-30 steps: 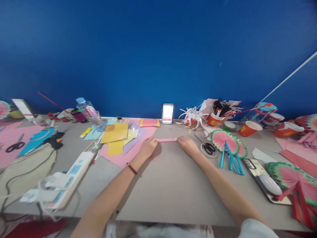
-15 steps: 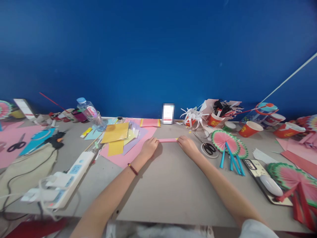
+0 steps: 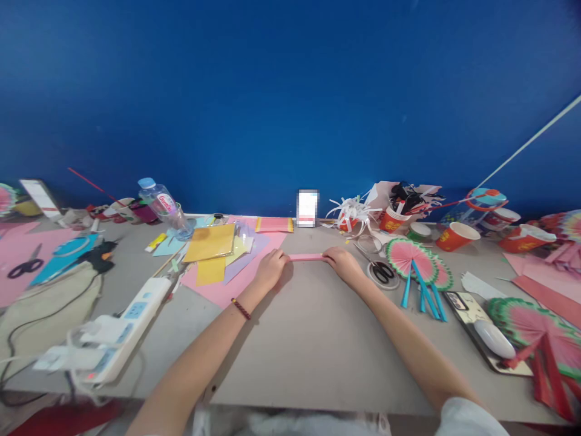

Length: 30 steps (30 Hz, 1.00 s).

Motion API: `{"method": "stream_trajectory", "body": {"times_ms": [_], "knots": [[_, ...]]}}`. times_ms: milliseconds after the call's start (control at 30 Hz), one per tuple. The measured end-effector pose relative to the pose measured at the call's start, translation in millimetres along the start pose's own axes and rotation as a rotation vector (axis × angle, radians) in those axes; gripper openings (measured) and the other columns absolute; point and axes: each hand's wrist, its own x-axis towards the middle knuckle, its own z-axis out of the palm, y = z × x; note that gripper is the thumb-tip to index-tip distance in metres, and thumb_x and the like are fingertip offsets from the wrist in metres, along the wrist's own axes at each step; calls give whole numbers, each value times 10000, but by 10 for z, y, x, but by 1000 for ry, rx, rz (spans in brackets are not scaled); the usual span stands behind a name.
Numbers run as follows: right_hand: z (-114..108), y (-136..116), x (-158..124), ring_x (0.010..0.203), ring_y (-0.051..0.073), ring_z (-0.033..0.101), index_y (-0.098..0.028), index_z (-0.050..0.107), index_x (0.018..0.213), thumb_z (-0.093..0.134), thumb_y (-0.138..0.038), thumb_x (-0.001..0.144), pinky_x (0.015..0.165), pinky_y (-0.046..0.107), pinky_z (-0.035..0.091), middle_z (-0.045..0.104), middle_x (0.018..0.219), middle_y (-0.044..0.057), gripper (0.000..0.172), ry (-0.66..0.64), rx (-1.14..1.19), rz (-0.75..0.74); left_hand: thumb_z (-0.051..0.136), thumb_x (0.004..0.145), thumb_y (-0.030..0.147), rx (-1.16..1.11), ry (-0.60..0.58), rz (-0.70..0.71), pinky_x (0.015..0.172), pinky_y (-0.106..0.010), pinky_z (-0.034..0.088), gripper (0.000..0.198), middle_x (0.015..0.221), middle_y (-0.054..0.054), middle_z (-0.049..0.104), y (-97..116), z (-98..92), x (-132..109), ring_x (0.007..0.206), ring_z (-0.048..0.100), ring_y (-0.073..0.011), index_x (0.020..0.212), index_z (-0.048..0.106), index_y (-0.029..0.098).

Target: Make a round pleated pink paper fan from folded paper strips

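Observation:
A narrow pink folded paper strip stretches across the grey table between my hands. My left hand grips its left end, fingers closed, while my right hand pinches the right end. The fingertips cover both ends of the strip. Beyond it lies a pink pleated paper with yellow edges. Pink sheets spread beside my left hand, under yellow sheets. Just right of my right hand, black-handled scissors rest over a roll of tape.
A phone stands against the blue wall. On the left are a plastic bottle and a power strip with cables. Rightward lie watermelon-patterned paper fans, paper cups, and a white mouse on a phone.
Both hands stay on the pink strip's ends. The right fingers have shifted slightly, and the yellow bit at that end no longer shows. The view has moved a little.

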Motion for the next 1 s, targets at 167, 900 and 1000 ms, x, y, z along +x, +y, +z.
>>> {"method": "stream_trajectory", "body": {"times_ms": [167,900,1000], "knots": [[-12,-17,-12,898,185,583,-163,661,917,471,-215,918,737,248,397,672,943,88,197,-54,-145,-26,460,907,199,-27,45,4,722,-284,417,198,835,-39,585,-21,9,16,833,519,-168,853,649,179],[113,34,-76,801,166,537,-128,636,857,418,-117,912,640,239,336,640,857,109,225,33,-465,-245,490,818,23,229,-94,123,703,-312,427,144,899,-82,563,72,-64,30,886,526,-209,848,569,139],[112,28,-77,799,169,533,-126,633,858,422,-117,908,643,240,340,635,852,110,217,38,-471,-249,474,828,21,236,-86,117,715,-322,429,150,887,-86,566,77,-66,40,893,526,-215,851,566,136]]}}
